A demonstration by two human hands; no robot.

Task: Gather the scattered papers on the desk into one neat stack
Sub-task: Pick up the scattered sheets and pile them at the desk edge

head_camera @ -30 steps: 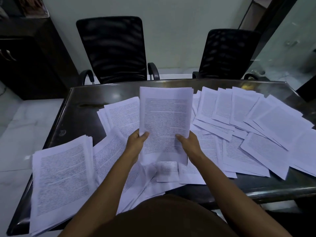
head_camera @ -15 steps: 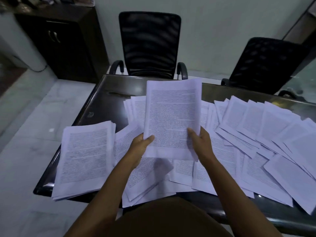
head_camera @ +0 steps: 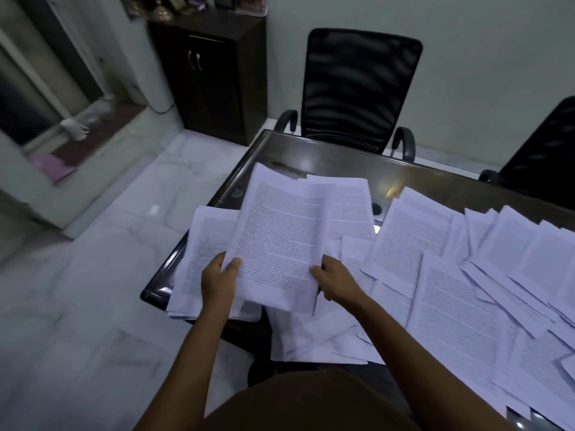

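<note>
The left hand (head_camera: 219, 279) and right hand (head_camera: 334, 281) each gripped a lower corner of the sheaf (head_camera: 280, 234), thumbs on top, holding it tilted above the stack (head_camera: 199, 259) at the left end of the surface (head_camera: 342, 160). Half a second before, the sheaf had hung over the middle, right of the stack. Loose papers (head_camera: 451, 306) covered the right side.

No word, number or label can be read. The raised sheaf (head_camera: 280, 237) carries dense lines of small dark print. So do the loose sheets (head_camera: 451, 306) spread over the surface (head_camera: 342, 160) and the pile (head_camera: 202, 244) at its left corner. All of it is too fine and blurred to make out.
</note>
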